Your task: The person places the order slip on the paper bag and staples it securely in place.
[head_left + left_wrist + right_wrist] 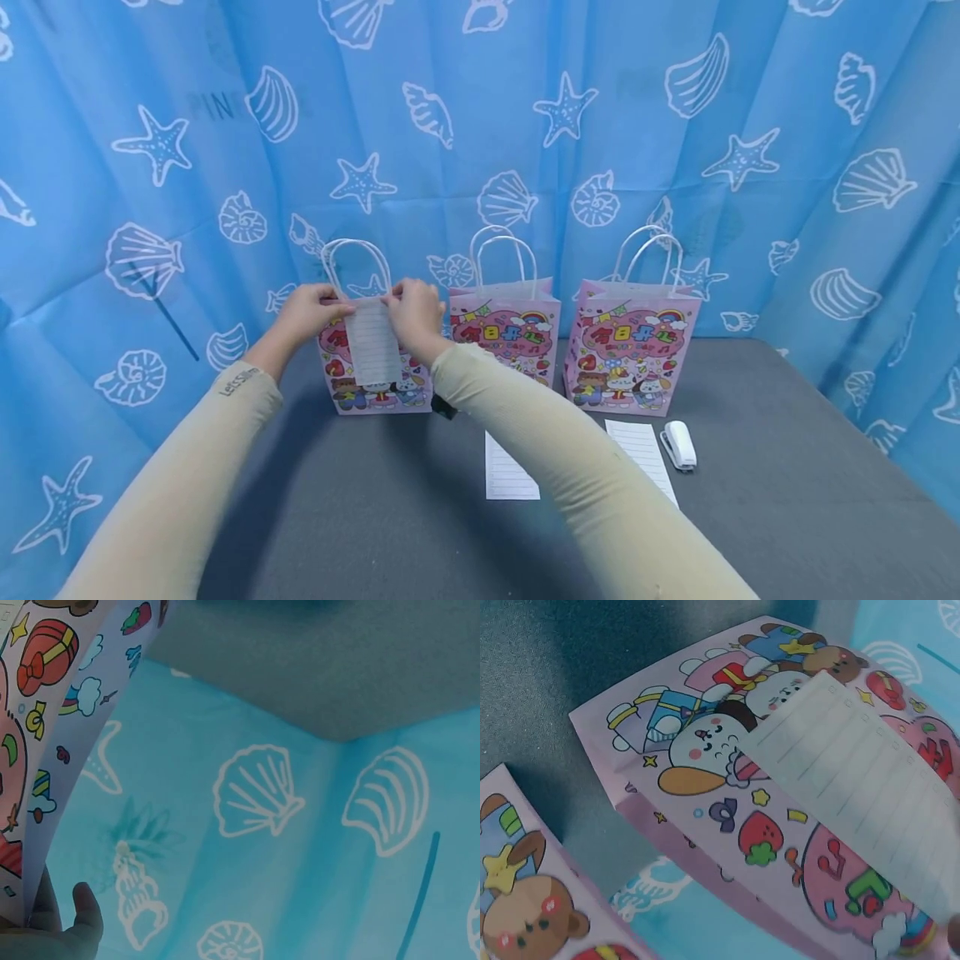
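Observation:
A lined paper sheet (pixel 375 342) hangs against the front of the leftmost pink gift bag (pixel 345 398), its top at the bag's upper rim. My left hand (pixel 309 315) pinches the sheet's top left corner at the rim. At the top right corner, my right hand (pixel 417 318) pinches it too. In the right wrist view the lined sheet (pixel 855 765) lies over the bag's printed front, with only a fingertip showing at the edge. The left wrist view has the bag's side (pixel 71 727) and part of my left hand (pixel 64 934) behind the rim.
Two matching gift bags, a middle one (pixel 506 312) and a right one (pixel 626 358), stand upright to the right. Two more lined sheets, one nearer (pixel 510 475) and one farther right (pixel 637 446), lie on the grey table (pixel 360 517). Beside them is a white stapler (pixel 679 444).

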`<state>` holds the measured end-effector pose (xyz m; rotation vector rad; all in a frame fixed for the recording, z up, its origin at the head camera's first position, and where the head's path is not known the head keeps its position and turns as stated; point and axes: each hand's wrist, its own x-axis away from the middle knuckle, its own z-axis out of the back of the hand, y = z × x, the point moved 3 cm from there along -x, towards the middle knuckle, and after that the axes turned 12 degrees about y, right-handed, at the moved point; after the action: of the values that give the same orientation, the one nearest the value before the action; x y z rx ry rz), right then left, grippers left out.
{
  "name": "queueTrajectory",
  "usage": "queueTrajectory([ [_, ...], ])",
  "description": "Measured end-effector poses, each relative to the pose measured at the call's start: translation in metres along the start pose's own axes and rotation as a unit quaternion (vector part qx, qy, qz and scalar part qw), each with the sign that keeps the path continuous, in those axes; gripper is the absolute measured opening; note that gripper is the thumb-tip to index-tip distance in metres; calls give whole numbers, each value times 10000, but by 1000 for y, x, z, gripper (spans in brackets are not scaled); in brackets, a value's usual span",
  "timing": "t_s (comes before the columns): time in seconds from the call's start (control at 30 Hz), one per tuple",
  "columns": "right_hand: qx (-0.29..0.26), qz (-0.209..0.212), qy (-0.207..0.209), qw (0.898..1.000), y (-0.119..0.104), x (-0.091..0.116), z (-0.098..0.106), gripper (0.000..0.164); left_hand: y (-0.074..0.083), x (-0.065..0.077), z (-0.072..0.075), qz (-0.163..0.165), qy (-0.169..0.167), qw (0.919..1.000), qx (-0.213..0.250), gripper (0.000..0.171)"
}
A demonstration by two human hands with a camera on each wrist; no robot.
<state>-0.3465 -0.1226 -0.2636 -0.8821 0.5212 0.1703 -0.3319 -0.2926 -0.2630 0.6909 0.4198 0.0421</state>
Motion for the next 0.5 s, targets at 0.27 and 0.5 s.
queueTrajectory([
  [0.27,-431,737,-292,9959,-12,-3,38,32,4,2,0,103,89,9999,-66,27],
  [0.5,-1180,1001,-368,9873,-14,-3,91,31,4,4,-1,120,155,9998,-56,29],
])
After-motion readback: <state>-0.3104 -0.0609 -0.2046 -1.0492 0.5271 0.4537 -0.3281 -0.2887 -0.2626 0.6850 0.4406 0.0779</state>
